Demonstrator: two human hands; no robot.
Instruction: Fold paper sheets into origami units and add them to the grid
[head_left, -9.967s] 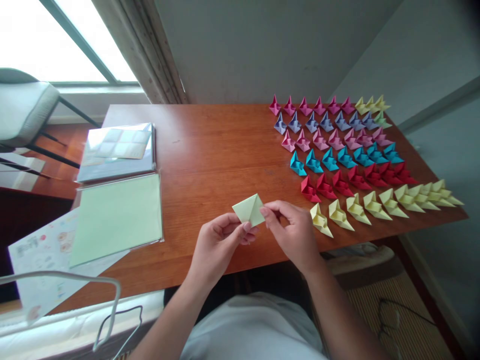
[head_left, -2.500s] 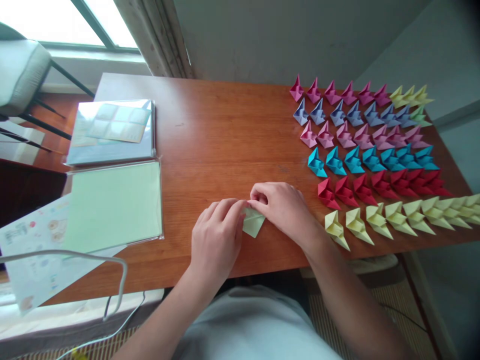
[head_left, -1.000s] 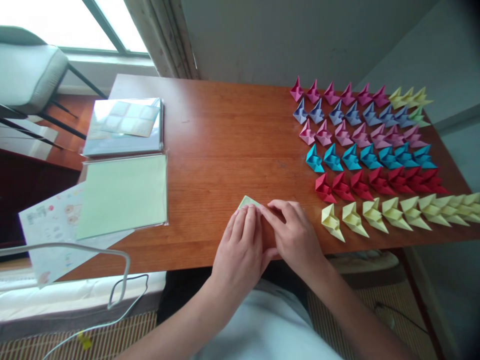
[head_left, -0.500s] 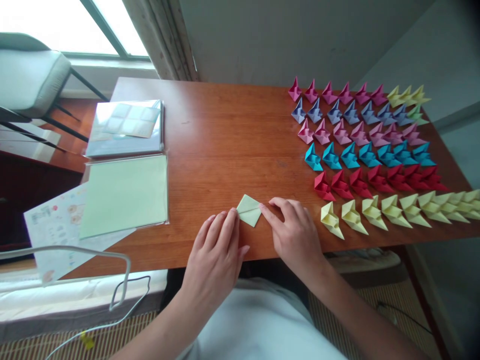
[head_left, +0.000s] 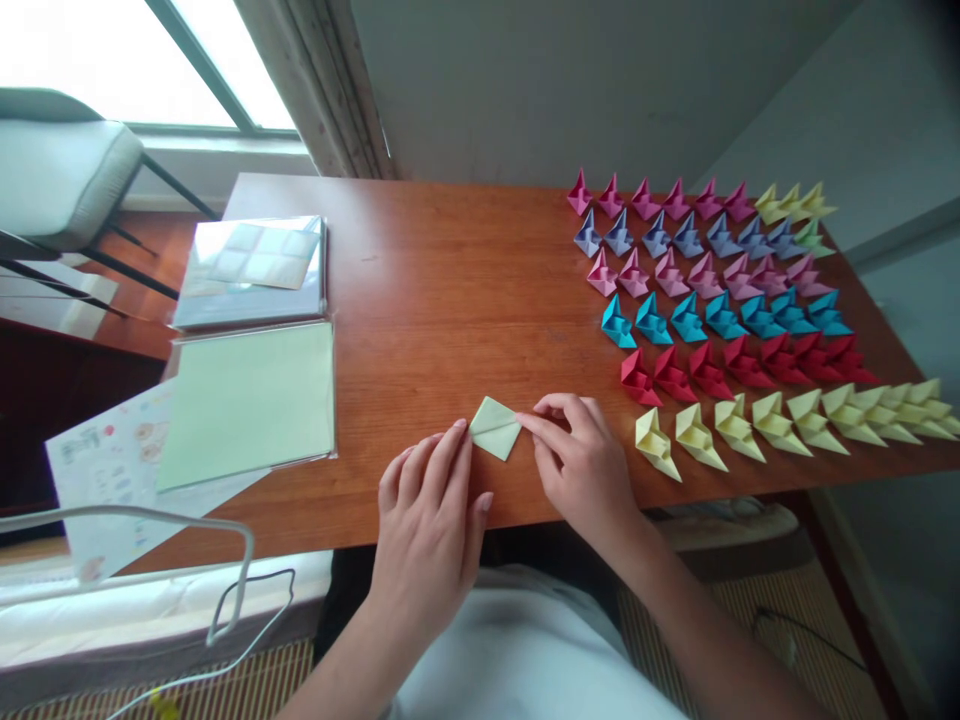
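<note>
A small pale green folded square of paper (head_left: 495, 428) lies flat on the table near its front edge, turned like a diamond with a slanting crease or fold edge across it. My left hand (head_left: 431, 505) lies at its left corner, fingers stretched out and close together, the index fingertip touching the paper and the thumb apart. At the right corner, my right hand (head_left: 581, 455) has its index fingertip on the paper, with its other fingers curled. Whether the right thumb touches the paper is hard to see.
Rows of folded paper shapes in magenta, purple, pink, blue, red (head_left: 709, 370) and yellow (head_left: 739, 428) fill the table's right side. At left lie a stack of green paper (head_left: 251, 405), a plastic-wrapped pack (head_left: 255, 270) and a printed sheet (head_left: 97, 455). A white cable (head_left: 247, 560) hangs at lower left.
The view has shifted slightly. My left thumb and fingers look a little more spread, and my right index fingertip stays at the paper's right corner. The paper has hardly moved.
</note>
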